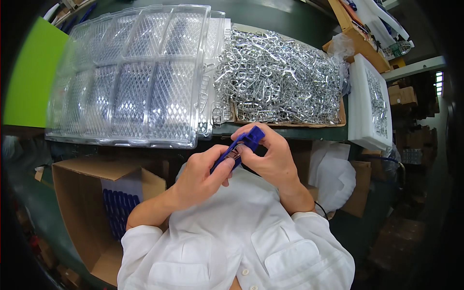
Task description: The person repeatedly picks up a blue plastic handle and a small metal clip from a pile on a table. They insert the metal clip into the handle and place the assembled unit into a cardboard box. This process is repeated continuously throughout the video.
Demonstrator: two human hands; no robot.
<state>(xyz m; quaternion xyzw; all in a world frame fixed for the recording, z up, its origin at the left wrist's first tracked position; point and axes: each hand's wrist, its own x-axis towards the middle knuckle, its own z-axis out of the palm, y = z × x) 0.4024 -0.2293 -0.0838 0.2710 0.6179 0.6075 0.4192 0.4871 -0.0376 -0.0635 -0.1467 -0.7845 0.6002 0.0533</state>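
Head view: left hand point(198, 176) and right hand point(273, 159) grip a blue plastic piece with metal point(252, 137), fingers point(220, 172) closed around it, before a white shirt point(217, 227).

Near left, an open cardboard box point(75, 208) holds blue parts point(118, 208). Beyond, on a green counter point(261, 14), clear compartmented trays point(123, 92) lie beside a carton point(290, 124) heaped with silvery clips point(285, 72); right, a white foam box point(360, 104) holds metal pieces point(379, 104). Farther right, a bottle point(400, 49), its writing too small to read.
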